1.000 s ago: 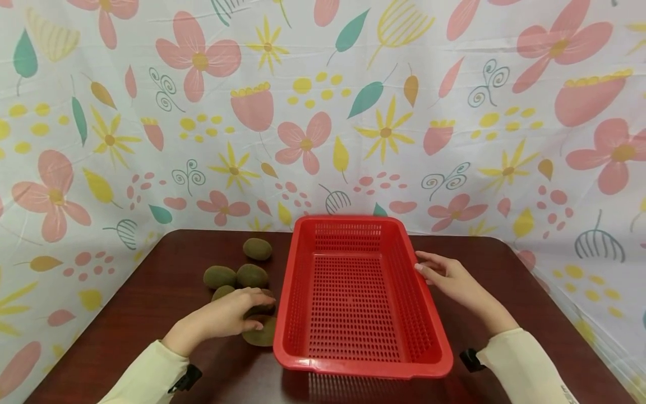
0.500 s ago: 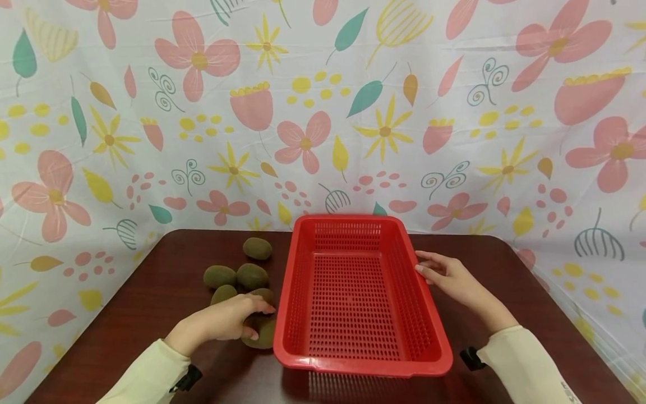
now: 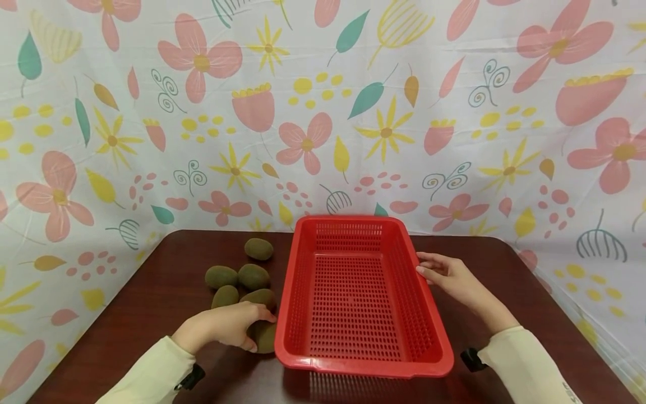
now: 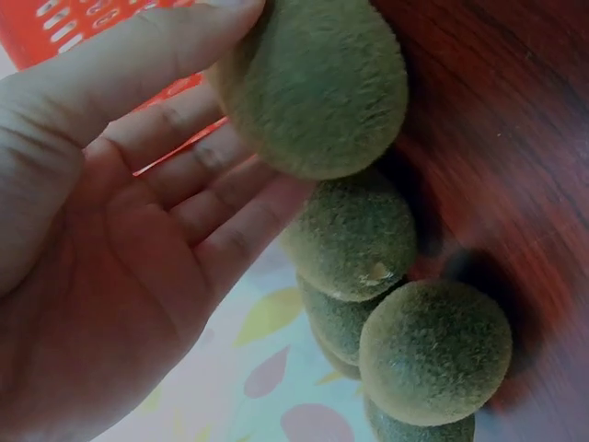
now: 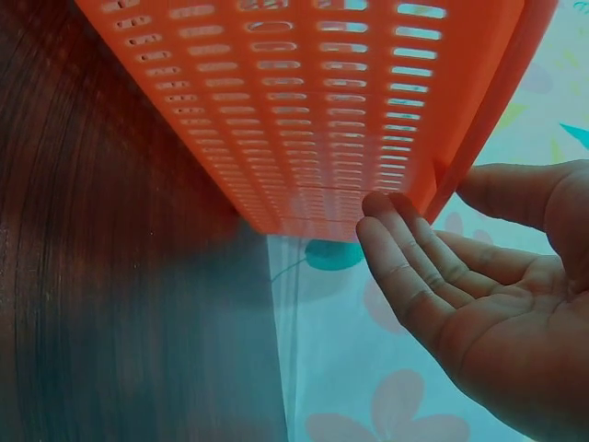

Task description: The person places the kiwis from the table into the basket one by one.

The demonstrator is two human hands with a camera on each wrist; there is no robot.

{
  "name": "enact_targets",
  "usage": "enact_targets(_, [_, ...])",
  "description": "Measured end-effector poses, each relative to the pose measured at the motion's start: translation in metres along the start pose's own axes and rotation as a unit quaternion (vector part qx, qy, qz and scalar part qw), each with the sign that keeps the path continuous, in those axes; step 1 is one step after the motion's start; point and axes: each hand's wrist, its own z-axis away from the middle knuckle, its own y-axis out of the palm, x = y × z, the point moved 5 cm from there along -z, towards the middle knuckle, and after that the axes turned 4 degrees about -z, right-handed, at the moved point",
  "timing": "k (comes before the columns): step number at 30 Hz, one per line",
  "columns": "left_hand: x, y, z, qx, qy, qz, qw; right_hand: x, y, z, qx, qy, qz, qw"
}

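My left hand (image 3: 224,326) has its thumb and fingers round the nearest kiwi (image 3: 265,338), just left of the red plastic basket (image 3: 363,367). In the left wrist view the thumb lies on one side of this brown fuzzy kiwi (image 4: 322,87) and the fingers reach behind it. Several other kiwis (image 3: 253,276) lie beyond that hand on the table. At the basket's right side, my right hand (image 3: 456,283) rests its thumb tip at the rim. Its fairly straight fingers (image 5: 405,272) are by the slotted outer wall in the right wrist view.
The dark wooden table (image 3: 136,314) carries the basket in its middle, with no fruit inside. A white flowered cloth (image 3: 323,112) hangs along the table's back edge. One kiwi (image 3: 259,249) lies apart from the others, farther back.
My left hand has shifted a little toward me, off the kiwi behind and onto the nearest one, and its thumb and fingers have closed round it. My right hand and the basket stay put.
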Motion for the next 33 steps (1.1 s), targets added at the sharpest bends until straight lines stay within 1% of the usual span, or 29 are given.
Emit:
enact_targets(3, [0.0,0.0,0.0,0.0,-0.003,-0.008,1.0,0.0,0.0,0.0,-0.002,0.002,-0.008,1.0])
enact_targets(7, [-0.001,-0.002,0.0,-0.006,0.003,-0.014,0.9999,0.001,0.0,-0.002,-0.006,0.006,-0.012,0.9999])
enact_targets(9, [-0.002,-0.004,0.001,-0.007,0.012,-0.015,0.9998,0.001,0.0,-0.002,-0.006,0.01,-0.014,0.9998])
enact_targets(12, [-0.001,-0.008,0.004,-0.001,0.015,-0.011,0.9998,0.001,0.0,-0.003,-0.005,0.012,-0.012,0.9998])
enact_targets(14, [0.001,-0.011,0.006,0.005,0.011,-0.006,0.9999,0.001,0.0,-0.003,-0.006,0.012,-0.012,0.9998])
enact_targets(16, [0.003,-0.016,0.009,0.011,0.0,0.0,0.9999,0.001,0.0,-0.002,-0.005,0.012,-0.012,0.9998])
enact_targets(21, [0.007,-0.031,0.018,0.02,-0.019,0.015,0.9995,0.0,0.0,-0.002,-0.005,0.012,-0.013,0.9998])
enact_targets(25, [0.009,-0.046,0.024,0.022,-0.022,0.026,0.9992,0.0,-0.001,-0.002,-0.007,0.01,-0.012,0.9999])
enact_targets(27, [0.011,-0.056,0.028,0.013,-0.025,0.024,0.9993,0.0,-0.001,-0.002,-0.006,0.01,-0.012,0.9999])
enact_targets(31, [0.013,-0.076,0.031,-0.01,-0.016,0.032,0.9993,0.0,-0.001,-0.002,-0.006,0.01,-0.01,0.9999])
enact_targets(33, [0.012,-0.086,0.031,-0.022,-0.01,0.037,0.999,0.001,-0.001,-0.001,-0.005,0.011,-0.009,0.9999])
